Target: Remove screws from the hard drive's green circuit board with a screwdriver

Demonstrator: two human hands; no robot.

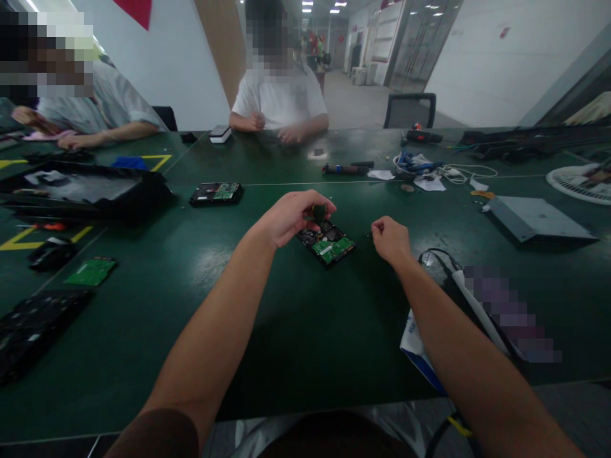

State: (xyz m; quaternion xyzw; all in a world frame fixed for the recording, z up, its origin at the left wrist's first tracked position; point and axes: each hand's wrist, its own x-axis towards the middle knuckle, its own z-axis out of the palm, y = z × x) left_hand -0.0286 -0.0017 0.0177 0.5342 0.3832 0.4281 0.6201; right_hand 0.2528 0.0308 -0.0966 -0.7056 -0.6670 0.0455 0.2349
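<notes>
Head view, left grip [292, 216] narrow around dark piece [319, 214], right grip [392, 240] curled, contents unclear

From your head, one view looks forward and down, close over the counter [305, 343], the hard drive [329, 247] near mid-view

own hands: 2, left hand [292, 217] and right hand [392, 240]. dark piece [319, 214] in the left hand: 1. drives with green boards: 2; near drive [335, 248] just under the left hand, far drive [217, 193] beyond it, leftward. loose green board [91, 272]: 1, well left of the left hand. black tray [128, 207]: 1, same side, farther out. grey metal case [539, 217]: 1, right of the right hand. other people: 2; one person [281, 102] beyond the left hand, second person [112, 102] farther left. specks [367, 233] beside the right hand: too small to count.
</notes>
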